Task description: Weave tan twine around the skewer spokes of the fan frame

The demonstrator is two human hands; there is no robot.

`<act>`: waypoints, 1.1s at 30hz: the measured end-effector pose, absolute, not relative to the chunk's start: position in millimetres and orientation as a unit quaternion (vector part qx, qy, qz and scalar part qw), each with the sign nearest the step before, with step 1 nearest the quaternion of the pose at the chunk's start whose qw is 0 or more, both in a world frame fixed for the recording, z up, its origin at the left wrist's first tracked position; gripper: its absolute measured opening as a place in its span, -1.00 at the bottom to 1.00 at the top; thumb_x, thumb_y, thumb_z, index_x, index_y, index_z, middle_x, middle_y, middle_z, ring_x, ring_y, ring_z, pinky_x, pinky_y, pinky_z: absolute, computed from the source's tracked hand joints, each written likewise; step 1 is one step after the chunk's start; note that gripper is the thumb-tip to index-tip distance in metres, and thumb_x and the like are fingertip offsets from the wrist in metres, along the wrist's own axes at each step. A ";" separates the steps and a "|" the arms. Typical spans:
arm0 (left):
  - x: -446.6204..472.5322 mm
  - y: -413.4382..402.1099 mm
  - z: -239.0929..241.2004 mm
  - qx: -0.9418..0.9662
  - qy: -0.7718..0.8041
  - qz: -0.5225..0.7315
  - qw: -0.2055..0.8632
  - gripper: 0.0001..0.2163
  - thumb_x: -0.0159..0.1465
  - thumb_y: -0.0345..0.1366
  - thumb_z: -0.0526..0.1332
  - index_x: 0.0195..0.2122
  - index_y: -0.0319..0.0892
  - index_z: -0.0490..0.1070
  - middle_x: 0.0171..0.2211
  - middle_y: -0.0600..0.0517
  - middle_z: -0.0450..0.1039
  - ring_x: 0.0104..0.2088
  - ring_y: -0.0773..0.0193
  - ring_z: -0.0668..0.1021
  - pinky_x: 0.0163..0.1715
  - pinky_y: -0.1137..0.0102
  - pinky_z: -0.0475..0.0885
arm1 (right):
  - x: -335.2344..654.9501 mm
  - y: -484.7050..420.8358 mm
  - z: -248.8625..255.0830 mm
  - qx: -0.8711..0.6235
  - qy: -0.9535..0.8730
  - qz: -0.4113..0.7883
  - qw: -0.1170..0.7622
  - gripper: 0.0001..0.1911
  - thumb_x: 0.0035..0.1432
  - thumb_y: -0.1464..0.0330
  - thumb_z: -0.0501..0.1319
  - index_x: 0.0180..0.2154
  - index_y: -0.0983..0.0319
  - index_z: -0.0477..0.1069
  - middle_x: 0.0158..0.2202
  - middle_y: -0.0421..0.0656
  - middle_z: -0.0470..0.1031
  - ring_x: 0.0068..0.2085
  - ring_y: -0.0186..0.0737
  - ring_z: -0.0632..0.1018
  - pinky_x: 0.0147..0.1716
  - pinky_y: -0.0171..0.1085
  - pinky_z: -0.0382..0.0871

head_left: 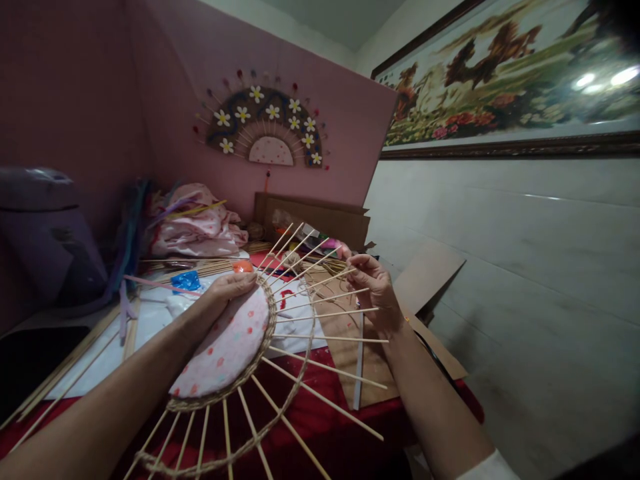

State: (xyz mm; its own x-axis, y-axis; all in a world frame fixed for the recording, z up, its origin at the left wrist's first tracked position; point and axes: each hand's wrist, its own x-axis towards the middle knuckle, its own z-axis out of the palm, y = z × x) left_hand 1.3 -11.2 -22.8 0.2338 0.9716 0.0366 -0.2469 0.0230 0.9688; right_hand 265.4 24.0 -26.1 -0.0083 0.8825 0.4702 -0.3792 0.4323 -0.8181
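A half-round fan frame (220, 353) hangs tilted in front of me, its half-disc covered in white cloth with coral spots. Braided twine (273, 313) edges the disc, and thin wooden sticks (325, 365) radiate from it. Farther out, a second line of twine (300, 381) crosses the sticks. My left hand (230, 288) is closed on the disc's upper edge, thumb on the cloth. My right hand (373, 283) has its fingers pinched together at the tip of one upper stick; whether twine is also between them I cannot tell.
A finished flowered fan (273, 112) hangs on the pink panel. On the red-covered table lie white paper (165, 313), a blue packet (185, 282), an orange lump (243, 266) and cardboard (340, 313). Bundled spotted cloth (200, 223) and a purple bin (50, 240) stand left.
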 end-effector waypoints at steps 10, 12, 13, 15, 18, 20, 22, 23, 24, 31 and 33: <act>8.7 -17.8 -17.0 0.498 0.375 0.465 0.629 -0.86 0.03 -0.29 0.31 -0.51 -0.25 0.41 -0.62 0.03 0.42 -0.67 0.38 0.42 -0.71 0.55 0.30 | 268.0 28.4 -26.4 -0.259 -0.557 0.437 0.657 -0.83 -0.14 0.39 0.34 -0.41 0.20 0.42 -0.46 -0.25 0.33 -0.51 -0.42 0.28 -0.60 -0.41 0.18; 9.7 -18.6 -16.9 0.492 0.371 0.460 0.639 -0.87 0.02 -0.31 0.31 -0.53 -0.25 0.41 -0.63 0.03 0.42 -0.67 0.38 0.43 -0.71 0.56 0.30 | 268.0 29.5 -27.0 -0.254 -0.555 0.436 0.662 -0.85 -0.14 0.41 0.34 -0.42 0.21 0.43 -0.47 -0.26 0.34 -0.52 -0.43 0.29 -0.58 -0.41 0.19; 9.9 -18.9 -17.1 0.489 0.371 0.459 0.642 -0.88 0.01 -0.32 0.32 -0.53 -0.25 0.41 -0.63 0.03 0.43 -0.66 0.37 0.44 -0.71 0.56 0.31 | 268.0 29.8 -27.0 -0.250 -0.555 0.435 0.664 -0.86 -0.13 0.42 0.34 -0.42 0.21 0.43 -0.47 -0.26 0.35 -0.51 -0.43 0.30 -0.57 -0.40 0.20; 9.7 -19.1 -17.6 0.486 0.372 0.458 0.645 -0.88 0.02 -0.33 0.31 -0.51 -0.26 0.42 -0.61 0.01 0.45 -0.65 0.35 0.46 -0.70 0.55 0.33 | 268.0 29.7 -26.6 -0.242 -0.556 0.428 0.670 -0.87 -0.12 0.44 0.34 -0.43 0.22 0.44 -0.47 -0.25 0.37 -0.50 -0.43 0.33 -0.54 -0.40 0.21; 8.5 -18.2 -18.3 0.484 0.378 0.451 0.648 -0.87 0.05 -0.31 0.29 -0.47 -0.29 0.45 -0.59 -0.04 0.48 -0.65 0.34 0.48 -0.68 0.54 0.36 | 268.4 29.1 -25.1 -0.238 -0.558 0.409 0.681 -0.87 -0.13 0.45 0.33 -0.43 0.22 0.44 -0.47 -0.25 0.38 -0.48 -0.42 0.36 -0.53 -0.39 0.23; 7.5 -16.9 -18.9 0.482 0.383 0.445 0.651 -0.87 0.07 -0.30 0.27 -0.46 -0.30 0.47 -0.58 -0.07 0.50 -0.65 0.32 0.50 -0.66 0.53 0.38 | 268.9 28.9 -24.2 -0.248 -0.558 0.392 0.688 -0.86 -0.15 0.44 0.34 -0.44 0.21 0.44 -0.47 -0.25 0.38 -0.48 -0.40 0.36 -0.52 -0.37 0.25; 6.5 -15.0 -20.2 0.482 0.385 0.438 0.654 -0.86 0.08 -0.29 0.27 -0.45 -0.29 0.48 -0.56 -0.08 0.51 -0.62 0.30 0.52 -0.63 0.51 0.40 | 269.3 28.9 -23.6 -0.259 -0.561 0.373 0.692 -0.86 -0.16 0.42 0.34 -0.44 0.20 0.44 -0.48 -0.26 0.37 -0.49 -0.39 0.35 -0.51 -0.36 0.26; 6.1 -13.8 -21.3 0.484 0.384 0.437 0.653 -0.86 0.08 -0.29 0.27 -0.45 -0.29 0.48 -0.55 -0.08 0.52 -0.61 0.28 0.53 -0.62 0.50 0.41 | 269.6 29.0 -23.6 -0.261 -0.563 0.365 0.694 -0.86 -0.15 0.42 0.33 -0.44 0.19 0.44 -0.48 -0.26 0.37 -0.50 -0.39 0.35 -0.51 -0.35 0.26; 5.8 -12.5 -22.5 0.488 0.383 0.437 0.651 -0.87 0.08 -0.29 0.27 -0.45 -0.28 0.47 -0.55 -0.08 0.52 -0.61 0.28 0.53 -0.62 0.50 0.41 | 269.7 29.1 -23.7 -0.259 -0.566 0.357 0.697 -0.87 -0.15 0.42 0.33 -0.44 0.19 0.44 -0.48 -0.26 0.37 -0.50 -0.39 0.34 -0.51 -0.35 0.25; 6.7 -8.6 -29.4 0.496 0.403 0.422 0.643 -0.85 0.06 -0.27 0.30 -0.51 -0.27 0.45 -0.61 -0.02 0.48 -0.67 0.37 0.48 -0.71 0.57 0.31 | 272.6 31.9 -26.5 -0.266 -0.589 0.313 0.696 -0.87 -0.10 0.43 0.31 -0.41 0.17 0.44 -0.42 -0.24 0.38 -0.48 -0.38 0.35 -0.49 -0.33 0.27; 7.0 -9.7 -29.5 0.499 0.405 0.414 0.644 -0.84 0.06 -0.26 0.29 -0.53 -0.26 0.44 -0.63 -0.01 0.46 -0.69 0.38 0.46 -0.73 0.58 0.29 | 274.3 33.7 -26.8 -0.275 -0.586 0.301 0.700 -0.88 -0.11 0.43 0.31 -0.42 0.18 0.45 -0.42 -0.23 0.38 -0.50 -0.39 0.33 -0.52 -0.35 0.25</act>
